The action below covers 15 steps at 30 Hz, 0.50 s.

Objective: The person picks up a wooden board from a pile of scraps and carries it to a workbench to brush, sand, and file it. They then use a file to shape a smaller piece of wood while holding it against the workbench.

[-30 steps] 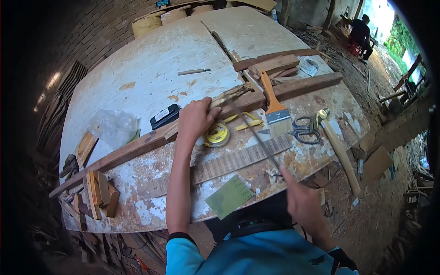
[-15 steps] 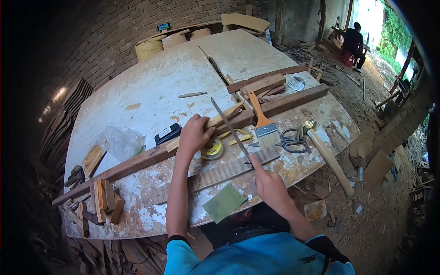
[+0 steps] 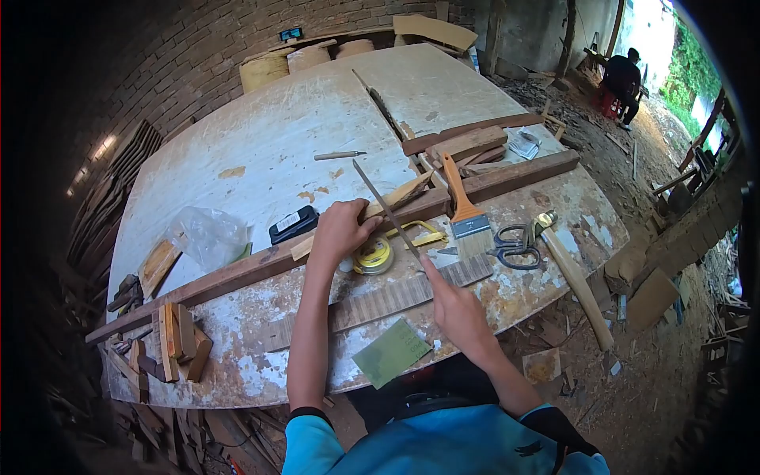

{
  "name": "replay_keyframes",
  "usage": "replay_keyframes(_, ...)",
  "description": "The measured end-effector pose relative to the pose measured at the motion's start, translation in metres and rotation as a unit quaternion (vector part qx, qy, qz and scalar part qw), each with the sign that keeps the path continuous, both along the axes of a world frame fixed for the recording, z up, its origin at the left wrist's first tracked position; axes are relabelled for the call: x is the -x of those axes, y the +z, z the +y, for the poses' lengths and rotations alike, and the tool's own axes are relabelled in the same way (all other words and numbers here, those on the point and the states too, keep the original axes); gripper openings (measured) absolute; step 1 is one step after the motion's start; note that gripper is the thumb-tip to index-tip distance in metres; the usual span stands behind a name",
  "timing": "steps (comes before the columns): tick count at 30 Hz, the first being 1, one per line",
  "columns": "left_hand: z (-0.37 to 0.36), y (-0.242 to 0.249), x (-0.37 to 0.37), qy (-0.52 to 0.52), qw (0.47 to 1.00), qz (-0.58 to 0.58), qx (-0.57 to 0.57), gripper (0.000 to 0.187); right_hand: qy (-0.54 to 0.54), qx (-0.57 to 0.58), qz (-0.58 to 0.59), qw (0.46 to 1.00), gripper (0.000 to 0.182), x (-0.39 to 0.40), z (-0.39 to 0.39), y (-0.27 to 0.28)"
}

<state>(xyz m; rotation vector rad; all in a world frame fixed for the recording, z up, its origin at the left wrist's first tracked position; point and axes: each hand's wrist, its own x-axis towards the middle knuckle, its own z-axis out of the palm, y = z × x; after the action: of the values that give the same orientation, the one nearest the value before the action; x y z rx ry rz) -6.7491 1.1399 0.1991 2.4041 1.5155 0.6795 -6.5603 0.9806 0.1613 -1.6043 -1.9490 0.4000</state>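
My left hand (image 3: 342, 229) is closed on a pale wood strip (image 3: 408, 195), pressing it down on a long dark wooden beam (image 3: 229, 277) that lies across the table. In my right hand (image 3: 461, 317) is the handle end of a long, thin file (image 3: 385, 207). Its dark blade crosses the pale strip at an angle, apparently touching it, with the tip pointing away from me. Just below the left hand lies a yellow tape roll (image 3: 372, 256). A striped wooden slat (image 3: 372, 307) and a green sheet of sandpaper (image 3: 392, 353) are beneath my forearms.
Right of the file lie a wide paintbrush (image 3: 457, 198), scissors (image 3: 518, 247) and a hammer (image 3: 578, 285). Leftward are a black case (image 3: 293, 225), a plastic bag (image 3: 207, 237) and wooden planes (image 3: 180, 342). A thin tool (image 3: 339, 155) lies beyond. Another person (image 3: 621, 79) sits far off.
My right hand and the file have shifted a little to the left across the pale strip. The left hand keeps its hold, and the whole view has tilted slightly.
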Motion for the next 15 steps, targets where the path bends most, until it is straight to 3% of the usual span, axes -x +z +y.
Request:
replay_keyframes(2,-0.001,0.000,-0.001,0.000,1.000,-0.001,-0.006,0.038,-0.001,0.022,-0.011,1.000,0.063,0.008,0.026,0.008)
replay_keyframes(5,-0.004,0.001,-0.001,0.016,1.000,0.007,-0.008,0.038,-0.002,-0.040,-0.001,0.999,0.064,0.028,0.071,0.003)
replay_keyframes(15,-0.002,-0.003,0.000,0.017,0.999,0.019,-0.021,0.037,-0.008,0.003,-0.007,1.000,0.067,0.020,0.031,0.007)
